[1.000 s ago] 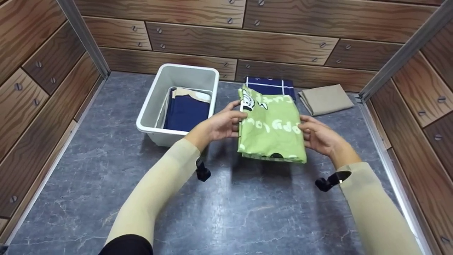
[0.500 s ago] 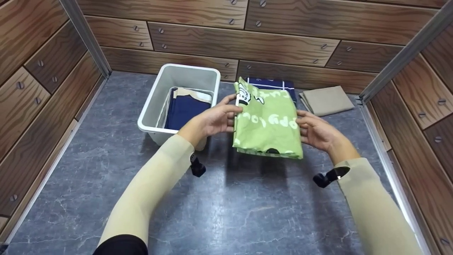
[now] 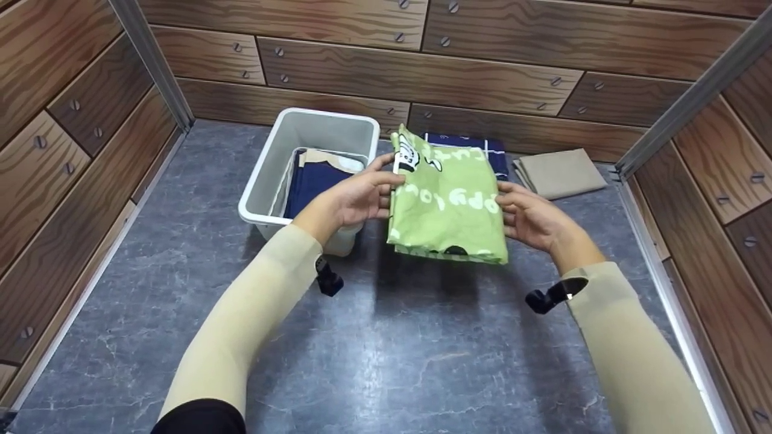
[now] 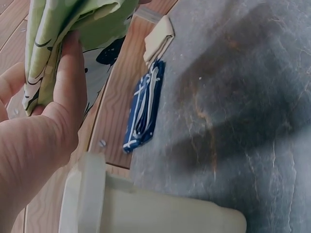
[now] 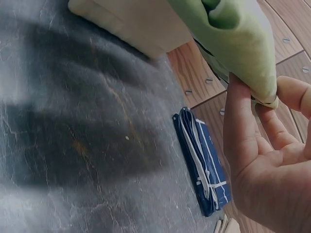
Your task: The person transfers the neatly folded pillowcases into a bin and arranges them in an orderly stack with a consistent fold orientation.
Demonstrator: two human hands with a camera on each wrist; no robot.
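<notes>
Between my two hands is a folded green cloth [image 3: 449,211] with white lettering and a black-and-white cartoon print, raised above the floor. My left hand [image 3: 365,196] pinches its left edge, thumb on top and fingers beneath. On the opposite edge, my right hand [image 3: 534,220] grips it the same way. Both wrist views show fingers and thumb on either side of the folded layers [image 4: 43,53]. Just left of the cloth stands a pale grey bin [image 3: 332,129], holding a folded navy and cream cloth [image 3: 313,184]. My left forearm covers part of the bin's front.
Behind the green cloth, partly hidden, lies a folded navy cloth with white lines [image 3: 496,150] by the back wall. To its right is a folded beige cloth [image 3: 561,173]. Wood-patterned walls [image 3: 338,66] enclose the grey marbled floor [image 3: 386,361] on three sides.
Both hands have carried the green cloth slightly left and toward the back, closer to the bin. The grip looks unchanged, and the other cloths stay where they lie.
</notes>
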